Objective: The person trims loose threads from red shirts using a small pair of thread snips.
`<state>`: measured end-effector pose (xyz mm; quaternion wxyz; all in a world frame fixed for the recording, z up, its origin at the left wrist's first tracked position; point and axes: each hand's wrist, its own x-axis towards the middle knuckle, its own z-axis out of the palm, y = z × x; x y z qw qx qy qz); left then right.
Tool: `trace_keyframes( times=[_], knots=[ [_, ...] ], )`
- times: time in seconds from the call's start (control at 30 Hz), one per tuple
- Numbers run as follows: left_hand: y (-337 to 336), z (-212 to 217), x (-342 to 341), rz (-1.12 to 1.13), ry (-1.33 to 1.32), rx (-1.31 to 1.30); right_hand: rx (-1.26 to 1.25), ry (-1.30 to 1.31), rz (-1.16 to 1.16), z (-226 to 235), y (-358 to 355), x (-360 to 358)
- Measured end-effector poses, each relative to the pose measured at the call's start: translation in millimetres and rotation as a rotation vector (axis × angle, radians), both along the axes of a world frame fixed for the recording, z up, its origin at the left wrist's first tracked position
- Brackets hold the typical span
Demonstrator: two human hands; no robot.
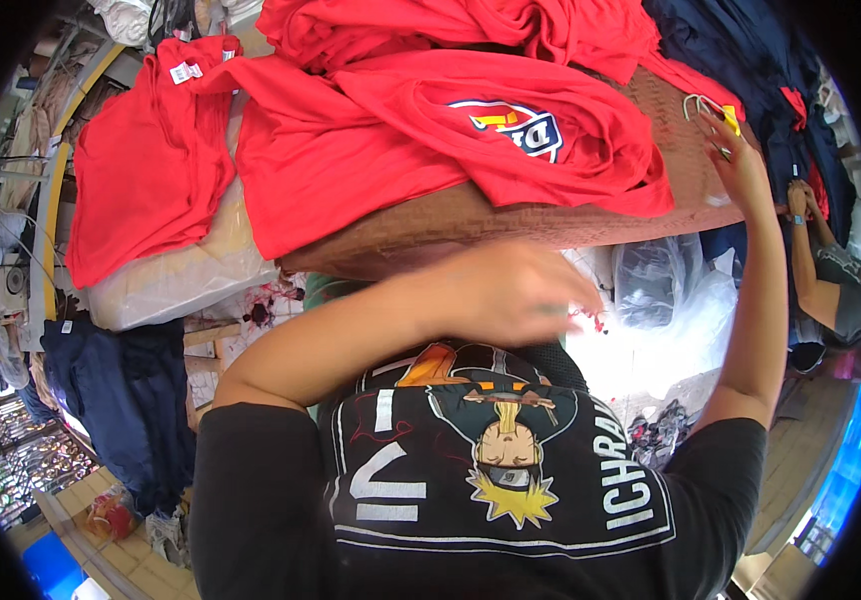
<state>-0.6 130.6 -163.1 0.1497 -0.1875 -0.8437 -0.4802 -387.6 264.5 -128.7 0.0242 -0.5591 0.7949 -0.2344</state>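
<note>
My right hand (738,160) is raised at the right end of the brown padded table (401,235). Its fingers close round a small snips-like metal tool (695,106) with a curved end; a bit of yellow shows beside the fingertips. My left hand (526,292) is in front of my chest, just off the table's near edge. Motion smears its fingers, so whether they hold anything is unclear. On the table in front of me lies a red T-shirt (401,130), loosely folded, with a blue, white and yellow print facing up.
More red garments (151,160) are stacked at the left on a plastic-wrapped pad (181,285). Another red heap (451,25) lies behind. Dark navy garments (126,400) hang lower left; others (741,50) lie far right, near a co-worker's arm (801,235). Clear plastic (661,280) lies below the table.
</note>
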Motion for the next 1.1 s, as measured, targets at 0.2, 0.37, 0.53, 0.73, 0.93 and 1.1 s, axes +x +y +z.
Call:
trace_keyframes(
  times=[0.2,0.37,0.53,0.73,0.93,1.1],
  knots=[
    [-132.9,-13.6,35.8,0.954,-0.003,0.139,-0.194,-0.286,0.245,-36.7,-91.9,155.9],
    [-210.2,-32.5,29.0,1.014,-0.033,-0.522,-0.023,-0.868,-0.035,-63.3,-191.5,230.3],
    [-207.9,-27.7,18.5,0.929,-0.171,-0.822,-0.291,-1.282,-0.105,-63.5,-216.7,253.7],
    [-144.6,29.6,31.3,0.896,0.224,-0.519,-0.447,-1.163,0.066,0.3,-123.8,235.4],
    [-90.0,-13.6,59.1,0.733,-0.171,-0.323,-0.111,-1.108,0.035,-74.4,-74.2,213.9],
    [-70.2,-12.5,47.3,0.817,-0.007,-0.003,-0.178,-1.072,0.003,-81.5,-58.4,218.9]
  ],
)
